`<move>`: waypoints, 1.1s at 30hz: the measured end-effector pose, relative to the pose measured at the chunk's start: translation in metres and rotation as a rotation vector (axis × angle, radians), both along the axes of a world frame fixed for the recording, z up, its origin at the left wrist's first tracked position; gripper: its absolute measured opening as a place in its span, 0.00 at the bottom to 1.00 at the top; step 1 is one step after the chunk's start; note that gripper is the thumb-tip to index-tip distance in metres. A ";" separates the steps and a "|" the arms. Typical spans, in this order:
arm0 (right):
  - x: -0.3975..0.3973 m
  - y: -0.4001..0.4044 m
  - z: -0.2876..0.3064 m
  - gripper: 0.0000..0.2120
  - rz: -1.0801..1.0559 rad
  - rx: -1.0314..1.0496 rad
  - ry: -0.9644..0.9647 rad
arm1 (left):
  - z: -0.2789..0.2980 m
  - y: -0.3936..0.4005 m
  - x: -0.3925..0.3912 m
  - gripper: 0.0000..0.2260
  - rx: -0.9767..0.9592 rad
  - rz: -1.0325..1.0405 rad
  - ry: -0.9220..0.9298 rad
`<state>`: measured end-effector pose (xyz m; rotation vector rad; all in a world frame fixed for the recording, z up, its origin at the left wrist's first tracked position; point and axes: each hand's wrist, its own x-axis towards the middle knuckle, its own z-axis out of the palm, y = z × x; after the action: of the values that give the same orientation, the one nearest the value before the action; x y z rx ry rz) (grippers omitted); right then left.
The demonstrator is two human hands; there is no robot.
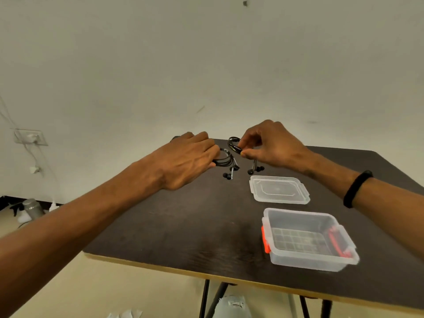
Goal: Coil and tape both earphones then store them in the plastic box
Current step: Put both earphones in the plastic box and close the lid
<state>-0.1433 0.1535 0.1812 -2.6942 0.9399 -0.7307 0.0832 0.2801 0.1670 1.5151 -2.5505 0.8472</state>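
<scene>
Bare table (pixel 183 226) lies open left of the plastic box (pixel 307 239). The lid (pixel 278 190) sits between box and earphones (pixel 226 160), close to both. The box is open on top.

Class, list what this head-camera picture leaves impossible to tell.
- Tape on either coil: too small to see, head view.
- Far part of the left coil: covered by the left hand.
- Right hand grip on the right coil: fingertips hide the contact.
</scene>
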 end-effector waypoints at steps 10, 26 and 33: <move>-0.116 0.052 0.018 0.08 -0.152 0.049 -0.094 | -0.016 0.010 -0.110 0.13 -0.047 -0.272 0.066; -0.170 0.082 -0.016 0.09 -0.137 0.298 -0.198 | -0.083 -0.011 -0.168 0.12 0.094 -0.341 0.046; -0.167 0.079 -0.029 0.09 -0.091 0.357 -0.329 | -0.079 -0.009 -0.173 0.16 0.276 -0.209 0.086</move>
<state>-0.3099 0.2327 0.1526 -2.1562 1.0012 -0.8939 -0.0900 0.2713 0.0885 1.2774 -2.7868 0.4102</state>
